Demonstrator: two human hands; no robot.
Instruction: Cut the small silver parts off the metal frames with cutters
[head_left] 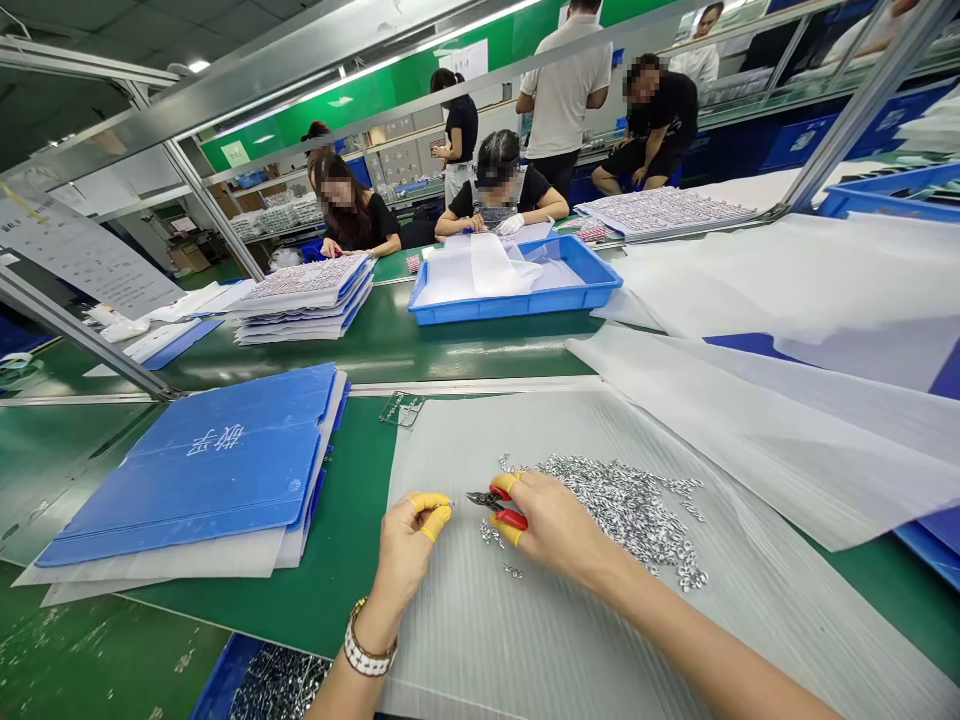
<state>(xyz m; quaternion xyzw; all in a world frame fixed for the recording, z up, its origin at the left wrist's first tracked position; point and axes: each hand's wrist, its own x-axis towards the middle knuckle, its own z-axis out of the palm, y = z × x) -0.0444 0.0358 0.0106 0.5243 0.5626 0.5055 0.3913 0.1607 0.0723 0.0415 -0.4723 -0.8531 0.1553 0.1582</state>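
Note:
My left hand point(409, 530), with yellow finger cots on thumb and forefinger, is closed in a pinch on a tiny shiny metal part point(452, 505) that mostly hides behind the fingertips. My right hand point(551, 520), also in yellow cots, grips red-handled cutting pliers point(496, 503). Their jaws point left toward the pinched part, a short gap away. A pile of small silvery metal parts point(622, 505) spreads beyond and right of my right hand on a white foam sheet point(480, 640). Several loose parts point(491, 533) lie just below the pliers.
Blue plastic sheets interleaved with white foam point(195, 460) are stacked at left. A small metal frame point(403, 409) lies behind my hands. Across the bench stand a blue tray point(517, 302) and a layered stack point(300, 300). Below the near edge is a bin of metal pieces point(274, 680). Co-workers sit opposite.

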